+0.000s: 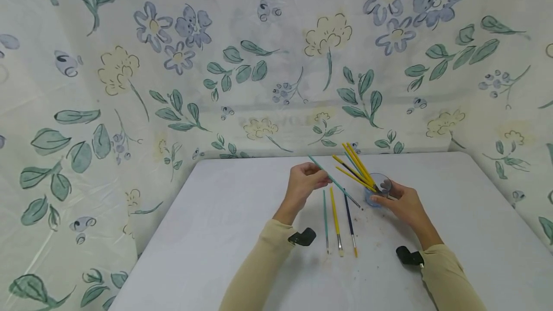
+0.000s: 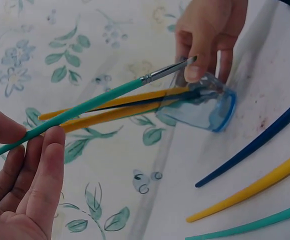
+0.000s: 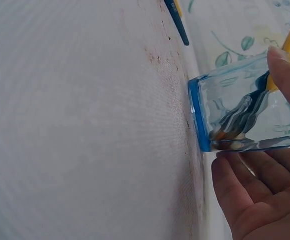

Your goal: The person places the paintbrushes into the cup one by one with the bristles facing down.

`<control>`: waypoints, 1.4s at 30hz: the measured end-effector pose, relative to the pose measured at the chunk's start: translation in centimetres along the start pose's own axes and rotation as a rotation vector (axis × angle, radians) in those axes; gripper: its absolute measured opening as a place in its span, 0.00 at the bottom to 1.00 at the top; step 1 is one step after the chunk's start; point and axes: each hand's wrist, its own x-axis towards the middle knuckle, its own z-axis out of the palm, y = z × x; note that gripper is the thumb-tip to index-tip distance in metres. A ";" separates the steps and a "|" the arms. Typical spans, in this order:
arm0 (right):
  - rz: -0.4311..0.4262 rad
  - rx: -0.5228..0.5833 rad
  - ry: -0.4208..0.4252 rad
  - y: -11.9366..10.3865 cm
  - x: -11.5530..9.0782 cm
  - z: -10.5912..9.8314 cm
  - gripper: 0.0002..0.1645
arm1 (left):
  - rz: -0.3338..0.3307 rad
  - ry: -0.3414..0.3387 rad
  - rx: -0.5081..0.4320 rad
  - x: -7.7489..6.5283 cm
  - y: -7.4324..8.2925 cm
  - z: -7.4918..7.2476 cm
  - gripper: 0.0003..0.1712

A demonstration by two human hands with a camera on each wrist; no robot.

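Beige sleeve (image 1: 259, 268) closest to the camera, left arm, with a black gadget (image 1: 303, 237) at the wrist. Further left, flowery cloth (image 1: 82, 263) hangs down past the white worktop (image 1: 190, 253) and also runs along behind it.

So, left to right from there: the left hand (image 1: 301, 184) has a teal brush (image 2: 97, 104) in a light pinch, thumb against fingers, rest of the fingers kinda loose. Brush is up off the worktop, on a slant, metal end pointing down and right, close to the cup (image 3: 220, 95).

Below it three loose ones lie side by side, bristles toward the person: thin teal (image 1: 325, 217), yellow (image 1: 334, 212), navy (image 1: 349, 217).

Then a bunch of brushes (image 1: 360, 165), mostly yellow handles, sits bristles-down in that clear bluish cup, handles leaning out left. The right hand (image 1: 402, 203) is wrapped partway round the cup, thumb one side, fingers the other. Some reddish and dark specks (image 1: 376, 241) on the worktop nearby too.
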 end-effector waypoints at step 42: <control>0.003 0.021 -0.010 0.2 0.1 0.0 0.62 | 0.197 0.067 0.077 0.6 -0.2 4.3 0.07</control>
